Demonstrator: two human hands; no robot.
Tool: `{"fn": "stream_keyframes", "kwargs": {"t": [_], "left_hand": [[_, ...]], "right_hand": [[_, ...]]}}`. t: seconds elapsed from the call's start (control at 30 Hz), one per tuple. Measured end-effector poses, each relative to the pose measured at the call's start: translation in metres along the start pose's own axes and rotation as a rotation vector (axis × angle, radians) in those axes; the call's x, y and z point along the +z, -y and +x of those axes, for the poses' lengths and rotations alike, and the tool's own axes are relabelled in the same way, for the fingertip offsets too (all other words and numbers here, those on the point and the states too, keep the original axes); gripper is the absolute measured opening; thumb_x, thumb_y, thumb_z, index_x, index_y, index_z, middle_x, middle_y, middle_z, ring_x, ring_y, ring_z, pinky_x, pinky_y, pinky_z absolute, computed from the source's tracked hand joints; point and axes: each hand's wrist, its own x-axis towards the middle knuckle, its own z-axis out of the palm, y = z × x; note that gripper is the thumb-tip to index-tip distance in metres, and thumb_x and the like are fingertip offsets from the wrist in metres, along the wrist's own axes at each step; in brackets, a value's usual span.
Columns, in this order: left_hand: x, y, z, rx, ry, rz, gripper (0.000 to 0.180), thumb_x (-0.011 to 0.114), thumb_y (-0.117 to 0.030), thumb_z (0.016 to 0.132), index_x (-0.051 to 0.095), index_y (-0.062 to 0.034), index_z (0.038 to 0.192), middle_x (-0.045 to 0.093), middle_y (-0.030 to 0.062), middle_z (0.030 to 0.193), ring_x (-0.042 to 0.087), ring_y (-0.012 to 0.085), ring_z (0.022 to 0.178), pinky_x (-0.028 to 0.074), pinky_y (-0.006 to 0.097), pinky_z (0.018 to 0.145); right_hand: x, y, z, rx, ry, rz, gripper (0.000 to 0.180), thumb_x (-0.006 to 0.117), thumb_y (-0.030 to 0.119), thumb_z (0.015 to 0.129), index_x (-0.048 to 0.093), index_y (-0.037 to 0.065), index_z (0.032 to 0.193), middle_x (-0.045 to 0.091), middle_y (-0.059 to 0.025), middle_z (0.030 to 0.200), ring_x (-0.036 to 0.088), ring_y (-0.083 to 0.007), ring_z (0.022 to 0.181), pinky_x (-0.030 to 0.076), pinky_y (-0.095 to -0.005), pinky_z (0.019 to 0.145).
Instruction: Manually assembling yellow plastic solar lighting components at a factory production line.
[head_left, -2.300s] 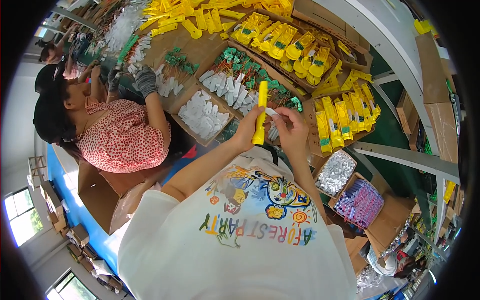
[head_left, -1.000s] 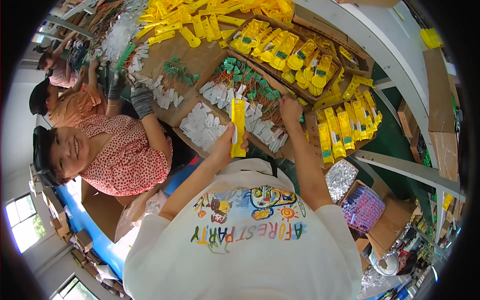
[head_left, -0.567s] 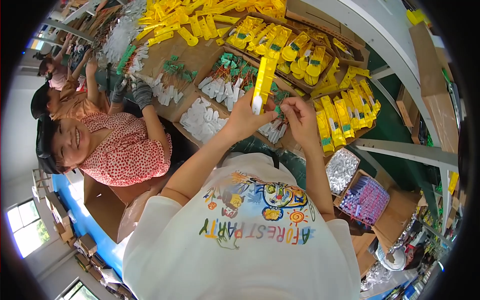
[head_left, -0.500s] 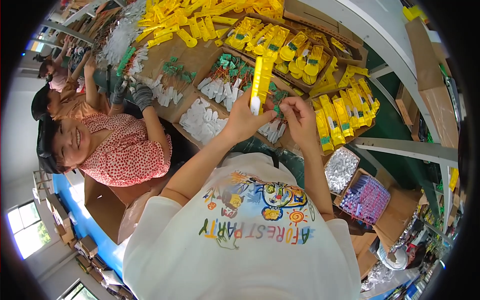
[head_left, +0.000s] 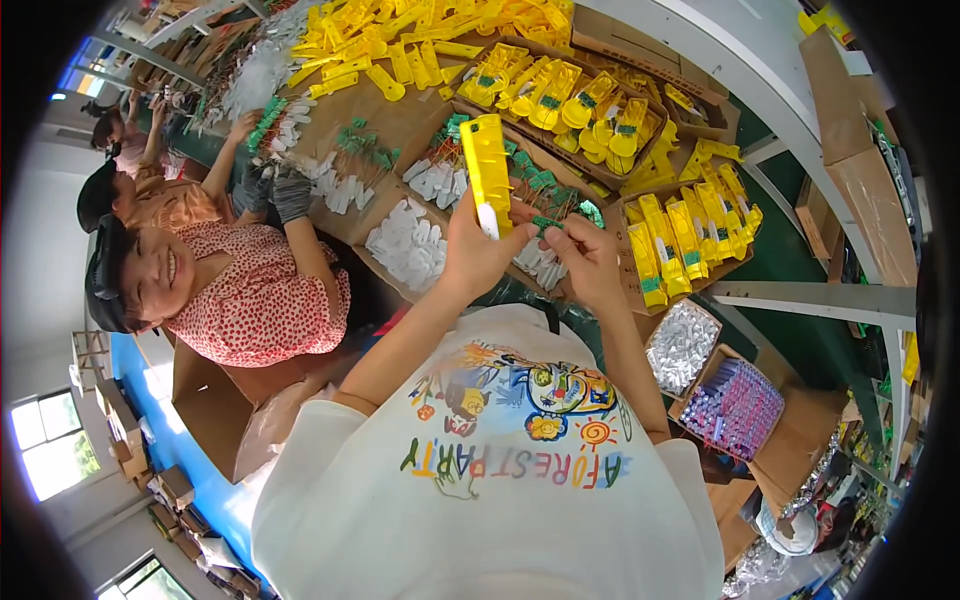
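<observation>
My left hand (head_left: 480,248) is closed around the lower end of a yellow plastic casing (head_left: 487,160), held upright, with a white piece at its bottom. Between the hands is a small green circuit board (head_left: 545,224). My right hand (head_left: 592,262) pinches it with thumb and fingers, and my left thumb reaches to its other side. Just beyond the hands, a cardboard box holds green boards (head_left: 540,180) wired to white pieces (head_left: 436,184). More yellow casings (head_left: 690,240) with green boards in them stand in a box to the right of my right hand.
Loose white plastic parts (head_left: 407,245) fill a box at my left. Yellow casings (head_left: 400,40) are heaped at the back beside another filled box (head_left: 570,95). On the right are boxes of silvery pieces (head_left: 682,345) and purple cylinders (head_left: 733,405). A co-worker (head_left: 250,290) sits left; metal frame bars (head_left: 810,297) cross at right.
My left hand and the yellow casing have shifted left. My right hand has moved slightly left and nearer, and the green board now lies between both hands' fingertips. The co-worker's gloved hands have shifted.
</observation>
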Motion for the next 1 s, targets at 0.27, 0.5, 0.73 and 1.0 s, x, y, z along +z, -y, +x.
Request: {"fn": "stream_keyframes", "kwargs": {"t": [0.27,0.5,0.73,1.0], "left_hand": [[0.011,0.019,-0.008,0.233,-0.192,0.203,0.049,0.071,0.003,0.071,0.041,-0.0005,0.11,0.061,0.0065,0.086,0.061,0.0165,0.081,0.049,0.029,0.073],[-0.006,0.007,0.008,-0.416,-0.031,-0.653,0.031,0.047,-0.029,0.094,0.042,-0.0066,0.115,0.057,0.0088,0.103,0.057,0.0183,0.08,0.05,0.032,0.069],[0.0,0.012,0.001,-0.406,0.16,-0.869,0.043,0.031,-0.034,0.099,0.04,-0.0074,0.132,0.052,0.0119,0.126,0.053,0.0236,0.11,0.043,0.039,0.094],[0.003,0.012,0.0,-0.418,0.232,-0.858,0.044,0.028,-0.031,0.1,0.035,-0.008,0.137,0.047,0.0125,0.132,0.048,0.0252,0.118,0.041,0.041,0.097]], "right_hand": [[0.019,0.012,-0.008,0.416,-0.207,0.314,0.024,0.062,0.017,0.088,0.062,-0.001,0.073,0.052,0.0003,0.057,0.045,-0.0049,0.048,0.035,-0.0215,0.043],[0.003,0.025,0.007,0.168,-0.198,0.017,0.019,0.063,0.015,0.087,0.06,0.0,0.075,0.055,0.0008,0.06,0.048,-0.0036,0.051,0.038,-0.0188,0.046],[0.017,0.06,0.009,0.119,-0.213,-0.028,0.014,0.063,0.013,0.084,0.059,0.001,0.077,0.056,-0.005,0.062,0.051,-0.0121,0.049,0.038,-0.026,0.045],[0.016,0.066,0.007,-0.014,-0.091,-0.308,0.015,0.063,0.011,0.08,0.055,0.003,0.07,0.054,-0.0084,0.061,0.053,-0.0236,0.049,0.04,-0.034,0.045]]}}
